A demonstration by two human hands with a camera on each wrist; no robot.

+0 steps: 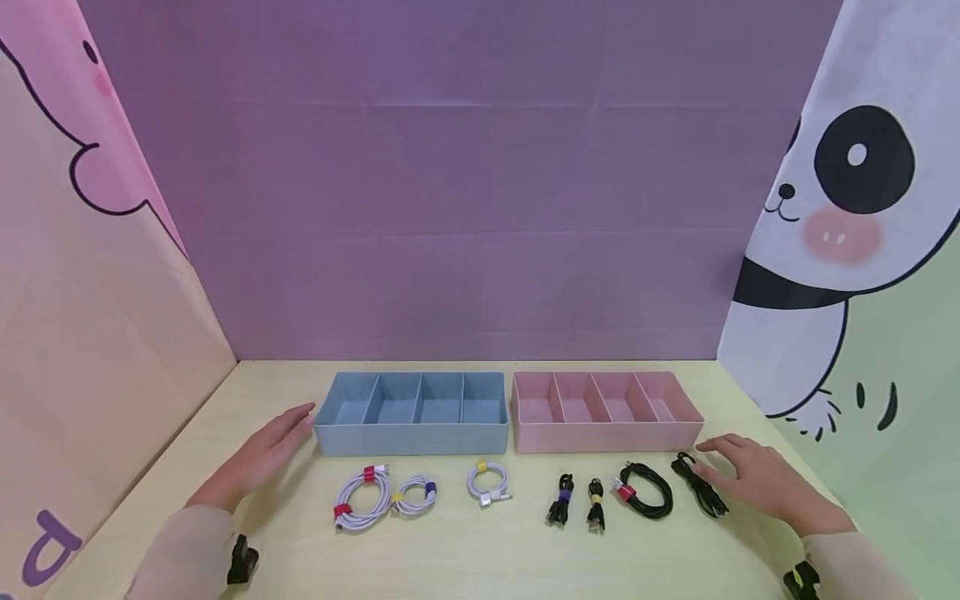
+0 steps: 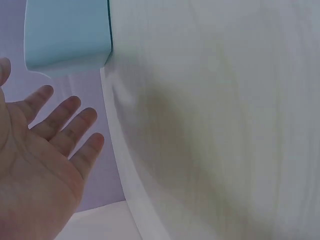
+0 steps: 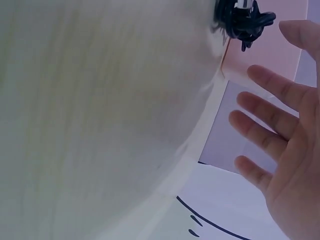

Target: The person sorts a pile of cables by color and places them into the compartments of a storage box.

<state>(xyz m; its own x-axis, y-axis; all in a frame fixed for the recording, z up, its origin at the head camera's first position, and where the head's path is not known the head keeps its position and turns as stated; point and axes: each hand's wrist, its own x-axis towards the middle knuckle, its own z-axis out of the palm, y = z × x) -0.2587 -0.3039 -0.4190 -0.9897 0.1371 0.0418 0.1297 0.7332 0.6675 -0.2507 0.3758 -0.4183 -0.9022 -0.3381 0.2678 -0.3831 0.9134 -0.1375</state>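
My left hand (image 1: 262,450) is beside the left end of the blue divided box (image 1: 411,440), fingers extended and nothing held; the left wrist view shows its bare palm (image 2: 40,170). On the other side my right hand (image 1: 757,479) has its fingers spread near the pink divided box (image 1: 607,437), its thumb close by a bundled black cable (image 1: 699,485). In front of the blue box lie a large white cable coil (image 1: 347,510) with red ties, a smaller white coil (image 1: 406,507) and a white cable (image 1: 474,485) with a yellow tie.
Further black cables lie before the pink box: one with a blue tie (image 1: 561,508), one with a yellow tie (image 1: 596,512), and a coil with a red tie (image 1: 663,508). A purple backdrop (image 1: 480,208) stands behind the table (image 1: 487,567), with printed cloth panels (image 1: 97,333) at both sides.
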